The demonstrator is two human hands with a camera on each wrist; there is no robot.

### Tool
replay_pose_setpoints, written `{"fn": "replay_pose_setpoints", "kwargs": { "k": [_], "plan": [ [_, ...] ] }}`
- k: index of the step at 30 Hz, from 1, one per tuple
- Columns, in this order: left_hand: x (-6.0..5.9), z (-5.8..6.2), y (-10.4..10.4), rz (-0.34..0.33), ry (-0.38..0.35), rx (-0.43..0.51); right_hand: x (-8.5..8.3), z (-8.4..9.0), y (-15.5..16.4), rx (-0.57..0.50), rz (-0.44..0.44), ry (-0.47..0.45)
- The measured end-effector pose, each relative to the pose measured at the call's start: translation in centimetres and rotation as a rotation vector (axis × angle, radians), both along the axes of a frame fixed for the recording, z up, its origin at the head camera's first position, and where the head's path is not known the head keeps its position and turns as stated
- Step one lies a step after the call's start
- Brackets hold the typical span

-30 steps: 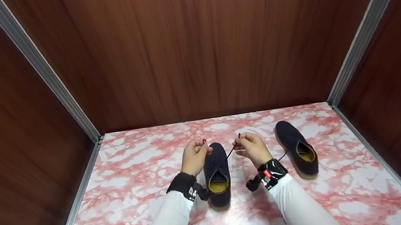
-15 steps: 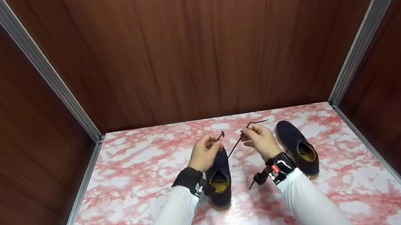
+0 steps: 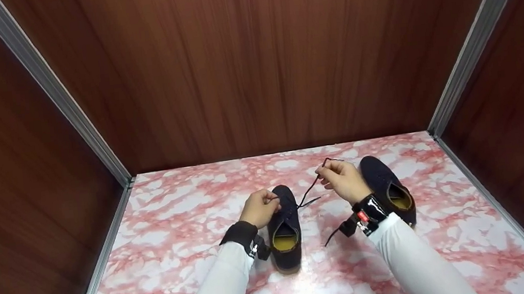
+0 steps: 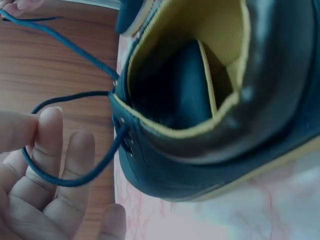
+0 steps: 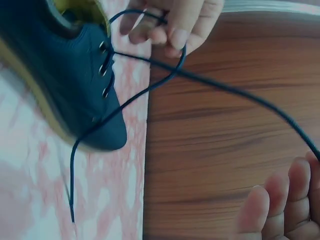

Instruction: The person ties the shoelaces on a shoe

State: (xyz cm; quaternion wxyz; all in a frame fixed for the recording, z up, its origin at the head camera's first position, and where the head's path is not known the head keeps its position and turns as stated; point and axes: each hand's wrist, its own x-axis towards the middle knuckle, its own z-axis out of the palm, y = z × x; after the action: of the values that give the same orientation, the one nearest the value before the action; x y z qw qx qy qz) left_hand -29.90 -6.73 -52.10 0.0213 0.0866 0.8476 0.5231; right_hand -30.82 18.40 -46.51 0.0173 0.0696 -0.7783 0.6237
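**Lacing the near shoe**

My left hand [image 3: 259, 207] rests against the side of the near shoe [image 3: 284, 227], which stands on the marbled table [image 3: 166, 254], toe away from me. Its fingers [image 4: 50, 145] curl around a loop of the dark lace [image 4: 70, 181] near the eyelets. My right hand [image 3: 342, 181] is raised to the right and pinches the other end of the lace [image 3: 309, 191], stretched up from the shoe. To do this well, I judge I should keep both strands taut and even, hold the loop firm by the eyelets, and steady the shoe. The second shoe [image 3: 388, 191] sits behind my right wrist.
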Motion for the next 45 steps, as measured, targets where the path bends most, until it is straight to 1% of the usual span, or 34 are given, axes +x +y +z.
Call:
{"fn": "replay_pose_setpoints", "kwargs": {
  "k": [2,5,8,11,13,16,20,22,24,25,28,30,32,35,39,42,45],
  "plan": [
    [0.0,0.0,0.0,-0.017,-0.018,0.008,-0.2,0.1,0.2,0.087,0.018,0.025],
    [0.1,-0.1,0.1,-0.071,-0.031,0.002,-0.6,0.3,0.3,0.197,0.044,0.062],
    [0.2,-0.1,0.3,-0.124,-0.039,-0.022,-0.9,0.4,0.3,0.261,0.058,0.083],
    [0.3,-0.2,0.6,-0.143,-0.046,-0.057,-1.1,0.4,0.1,0.308,0.06,0.097],
    [0.3,-0.3,0.9,-0.135,-0.046,-0.09,-1.3,0.4,-0.2,0.337,0.065,0.106],
    [0.4,-0.4,1.5,-0.115,-0.025,-0.16,-1.6,0.4,-0.7,0.398,0.073,0.128],
    [0.5,-0.6,2.2,-0.087,0.026,-0.255,-2.1,0.4,-1.7,0.498,0.061,0.154],
    [0.5,-0.8,2.4,-0.069,0.058,-0.278,-2.3,0.7,-2.5,0.532,0.055,0.17],
    [0.6,-0.9,2.5,-0.05,0.078,-0.281,-2.4,1.2,-3.5,0.565,0.068,0.206],
    [0.6,-1.0,2.6,-0.042,0.085,-0.274,-2.4,1.5,-3.9,0.57,0.09,0.227],
    [0.8,-1.3,2.7,-0.027,0.1,-0.239,-2.5,2.6,-5.2,0.585,0.188,0.276],
    [0.8,-1.5,2.8,-0.019,0.101,-0.215,-2.6,3.2,-5.7,0.59,0.244,0.286],
    [0.8,-1.6,2.9,-0.015,0.1,-0.196,-2.6,3.3,-5.7,0.589,0.268,0.287],
    [0.8,-1.7,2.9,-0.006,0.081,-0.174,-2.8,2.9,-4.8,0.578,0.248,0.289],
    [0.8,-1.8,2.5,0.015,0.072,-0.146,-3.2,1.5,-3.1,0.57,0.215,0.287],
    [0.9,-1.9,2.1,0.029,0.07,-0.129,-3.5,0.2,-1.9,0.585,0.195,0.258],
    [1.0,-1.9,1.7,0.036,0.053,-0.111,-3.6,-1.2,-0.9,0.609,0.182,0.219]
  ]
}}
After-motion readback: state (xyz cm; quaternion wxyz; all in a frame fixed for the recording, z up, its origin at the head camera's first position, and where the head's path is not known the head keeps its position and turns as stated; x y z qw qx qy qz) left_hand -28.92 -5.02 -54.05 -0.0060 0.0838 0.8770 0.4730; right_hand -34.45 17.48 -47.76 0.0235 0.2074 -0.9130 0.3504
